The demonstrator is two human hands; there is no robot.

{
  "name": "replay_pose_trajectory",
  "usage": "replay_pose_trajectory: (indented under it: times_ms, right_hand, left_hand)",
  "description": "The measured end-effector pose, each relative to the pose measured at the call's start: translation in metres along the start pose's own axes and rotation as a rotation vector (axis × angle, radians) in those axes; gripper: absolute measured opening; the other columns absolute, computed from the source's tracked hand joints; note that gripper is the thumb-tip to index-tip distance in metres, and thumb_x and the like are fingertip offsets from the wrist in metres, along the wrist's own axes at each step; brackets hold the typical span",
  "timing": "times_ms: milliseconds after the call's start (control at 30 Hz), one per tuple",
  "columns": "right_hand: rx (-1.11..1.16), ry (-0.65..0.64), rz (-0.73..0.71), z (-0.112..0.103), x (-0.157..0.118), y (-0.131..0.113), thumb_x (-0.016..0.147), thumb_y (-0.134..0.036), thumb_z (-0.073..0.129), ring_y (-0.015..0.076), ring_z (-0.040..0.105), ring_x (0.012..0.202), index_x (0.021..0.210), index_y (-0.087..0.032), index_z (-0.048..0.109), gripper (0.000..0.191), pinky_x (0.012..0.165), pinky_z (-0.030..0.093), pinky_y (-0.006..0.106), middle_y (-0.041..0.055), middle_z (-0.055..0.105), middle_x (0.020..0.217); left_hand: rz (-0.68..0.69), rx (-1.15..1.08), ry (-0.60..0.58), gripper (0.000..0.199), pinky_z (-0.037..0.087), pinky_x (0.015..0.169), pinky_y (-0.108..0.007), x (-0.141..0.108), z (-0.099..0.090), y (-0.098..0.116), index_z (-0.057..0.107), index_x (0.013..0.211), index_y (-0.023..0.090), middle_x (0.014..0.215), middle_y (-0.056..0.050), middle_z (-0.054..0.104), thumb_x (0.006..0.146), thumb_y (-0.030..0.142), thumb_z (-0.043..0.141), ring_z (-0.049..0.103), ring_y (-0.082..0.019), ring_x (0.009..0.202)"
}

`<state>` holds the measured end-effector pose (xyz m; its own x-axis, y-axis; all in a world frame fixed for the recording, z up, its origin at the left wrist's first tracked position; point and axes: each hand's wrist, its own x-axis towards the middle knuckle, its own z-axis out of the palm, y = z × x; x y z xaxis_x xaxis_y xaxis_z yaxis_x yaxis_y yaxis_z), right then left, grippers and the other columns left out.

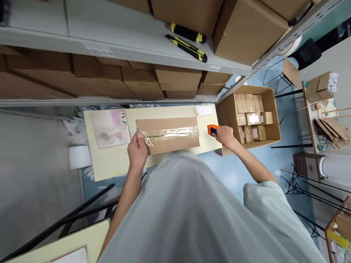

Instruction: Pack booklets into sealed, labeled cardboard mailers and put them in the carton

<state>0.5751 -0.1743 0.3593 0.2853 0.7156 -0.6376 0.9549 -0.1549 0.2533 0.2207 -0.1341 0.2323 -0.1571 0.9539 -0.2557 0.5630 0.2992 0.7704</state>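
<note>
A long brown cardboard box point(172, 145) lies on the pale yellow table point(112, 162), with shiny clear tape point(171, 131) along its top seam. My left hand point(138, 151) grips the box's left end, thumb on top and the other fingers hidden below the edge. Past the right end of the box, my right hand point(224, 136) is wrapped round an orange and dark-blue tape dispenser point(212, 129), held apart from the box. Most of the dispenser is covered by the hand.
A printed sheet point(109, 129) and a white label point(204, 110) lie on the table. Right of it stands a large open carton point(227, 113) holding several small boxes point(252, 118). Above, a metal shelf point(131, 47) carries boxes and two box cutters point(188, 47).
</note>
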Motion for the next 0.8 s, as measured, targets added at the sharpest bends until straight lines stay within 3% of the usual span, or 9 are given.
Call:
replay_pose_trajectory:
  times_ms: [100,167,333,467,600,700,800]
  right_hand:
    - [0.017,0.143,0.026,-0.013,-0.016,0.001,0.112,-0.046,0.056,0.0354,0.078,0.104,0.117,-0.005,0.075,0.045,0.084,0.056,0.039,0.0255,0.079,0.11]
    - [0.045,0.239,0.045,-0.032,-0.024,-0.002,0.113,-0.049,0.054,0.036,0.078,0.103,0.119,-0.004,0.073,0.049,0.083,0.055,0.039,0.026,0.079,0.109]
    - [0.164,0.423,0.029,-0.098,-0.02,-0.028,0.113,-0.05,0.052,0.0364,0.078,0.105,0.13,-0.005,0.064,0.05,0.083,0.055,0.038,0.0236,0.079,0.114]
    - [0.219,0.471,-0.174,-0.154,0.001,-0.068,0.112,-0.032,0.049,0.0353,0.077,0.11,0.141,-0.003,0.053,0.041,0.092,0.055,0.04,0.0243,0.077,0.121]
    - [0.191,0.514,-0.408,-0.211,0.03,-0.111,0.112,-0.026,0.044,0.0334,0.074,0.116,0.14,-0.004,0.053,0.037,0.098,0.053,0.04,0.0247,0.076,0.126]
    - [0.146,0.583,-0.421,-0.253,0.052,-0.142,0.112,-0.023,0.043,0.031,0.072,0.121,0.141,-0.008,0.056,0.035,0.103,0.051,0.038,0.022,0.075,0.132]
    - [0.132,0.633,-0.401,-0.286,0.072,-0.169,0.112,-0.023,0.044,0.0295,0.07,0.126,0.146,-0.009,0.054,0.038,0.107,0.047,0.037,0.0209,0.075,0.134]
  left_hand:
    - [0.068,-0.018,0.088,0.055,0.045,0.126,-0.055,0.005,-0.001,0.003,0.06,0.149,0.012,0.15,-0.021,0.065,0.102,0.039,0.052,0.059,-0.037,0.143]
    - [0.192,-0.023,0.145,0.062,0.037,0.133,-0.056,0.008,-0.002,0.017,0.054,0.157,0.012,0.161,-0.021,0.058,0.099,0.035,0.054,0.049,-0.038,0.155]
    - [0.644,-0.074,0.104,0.057,0.035,0.135,-0.057,0.013,-0.004,0.096,0.055,0.16,0.023,0.159,-0.01,0.063,0.104,0.026,0.047,0.045,-0.031,0.16]
    - [0.858,-0.069,0.132,0.056,0.035,0.136,-0.058,0.031,-0.006,0.154,0.054,0.161,0.023,0.159,-0.008,0.063,0.105,0.021,0.045,0.045,-0.028,0.16]
    - [0.898,-0.028,0.182,0.065,0.032,0.136,-0.06,0.081,-0.013,0.179,0.047,0.166,0.018,0.159,-0.01,0.063,0.101,0.014,0.041,0.041,-0.028,0.163]
    - [0.823,0.044,0.18,0.07,0.035,0.134,-0.062,0.125,-0.024,0.19,0.045,0.165,0.008,0.163,-0.02,0.058,0.095,0.012,0.046,0.04,-0.035,0.162]
    - [0.769,0.089,0.172,0.074,0.038,0.131,-0.064,0.153,-0.034,0.199,0.043,0.165,0.005,0.163,-0.026,0.054,0.091,0.011,0.048,0.039,-0.039,0.162]
